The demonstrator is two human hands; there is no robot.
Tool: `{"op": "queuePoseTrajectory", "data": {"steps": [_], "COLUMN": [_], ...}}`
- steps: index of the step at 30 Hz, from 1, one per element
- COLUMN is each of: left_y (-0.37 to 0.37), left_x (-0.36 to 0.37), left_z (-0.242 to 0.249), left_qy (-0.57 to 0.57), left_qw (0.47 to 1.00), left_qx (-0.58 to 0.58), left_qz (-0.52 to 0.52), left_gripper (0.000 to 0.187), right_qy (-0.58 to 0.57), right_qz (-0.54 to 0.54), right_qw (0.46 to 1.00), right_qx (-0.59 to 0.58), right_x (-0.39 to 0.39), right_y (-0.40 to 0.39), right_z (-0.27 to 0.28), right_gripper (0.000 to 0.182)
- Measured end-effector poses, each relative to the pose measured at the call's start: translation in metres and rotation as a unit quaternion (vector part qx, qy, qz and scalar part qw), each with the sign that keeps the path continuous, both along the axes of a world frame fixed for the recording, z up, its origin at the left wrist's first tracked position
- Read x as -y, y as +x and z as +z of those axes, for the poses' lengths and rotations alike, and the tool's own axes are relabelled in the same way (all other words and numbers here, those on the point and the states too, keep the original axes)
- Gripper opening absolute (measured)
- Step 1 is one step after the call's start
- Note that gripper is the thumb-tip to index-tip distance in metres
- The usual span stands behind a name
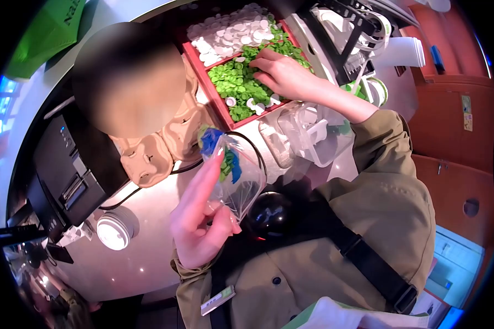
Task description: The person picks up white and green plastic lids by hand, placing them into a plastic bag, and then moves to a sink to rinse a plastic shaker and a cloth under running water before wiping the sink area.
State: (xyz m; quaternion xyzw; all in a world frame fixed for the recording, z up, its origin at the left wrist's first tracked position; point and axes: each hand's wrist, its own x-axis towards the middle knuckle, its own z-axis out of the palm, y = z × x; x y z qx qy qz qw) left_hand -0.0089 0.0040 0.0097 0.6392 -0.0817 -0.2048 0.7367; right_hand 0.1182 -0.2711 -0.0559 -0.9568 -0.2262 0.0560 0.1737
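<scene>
Lettering on the green panel [44, 41] seems to begin "Nai". The left hand [203, 214], half closed, grips a clear bag [239, 183] above the worktop [153, 268], long axis pointing away from the torso; the right hand's [282, 74] curled fingers touch green pieces [233, 82].

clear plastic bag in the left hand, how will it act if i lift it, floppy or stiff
Probably floppy: the clear plastic bag looks thin and creased, bunched by the left hand. Likely light too, with only small green pieces and blue pieces showing through. It may feel slippery, judging by its glossy film.
</scene>
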Motion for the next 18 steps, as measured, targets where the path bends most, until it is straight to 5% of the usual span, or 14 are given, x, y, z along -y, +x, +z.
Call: {"op": "queuePoseTrajectory", "data": {"steps": [7, 11, 14, 18], "left_y": [-0.002, -0.001, -0.002, -0.002], "left_x": [0.000, 0.000, -0.001, -0.005], "left_z": [-0.003, -0.002, -0.003, -0.004], "left_qy": [-0.038, -0.028, -0.027, -0.039], "left_qw": [0.999, 0.999, 0.999, 0.998], "left_qx": [0.007, 0.007, 0.008, 0.022], "left_qz": [0.027, 0.025, 0.025, 0.047], "left_gripper": [0.059, 0.059, 0.060, 0.059], "right_qy": [0.048, 0.042, -0.045, -0.016], "right_qz": [0.088, 0.058, 0.074, 0.087], "right_qw": [0.995, 0.991, 0.995, 0.996], "right_qx": [0.000, 0.111, 0.047, 0.017], "right_x": [0.001, -0.005, -0.010, -0.011], "right_y": [0.006, 0.032, 0.052, 0.056], "right_z": [0.007, -0.003, -0.008, -0.001], "right_gripper": [0.019, 0.014, 0.015, 0.018]}}
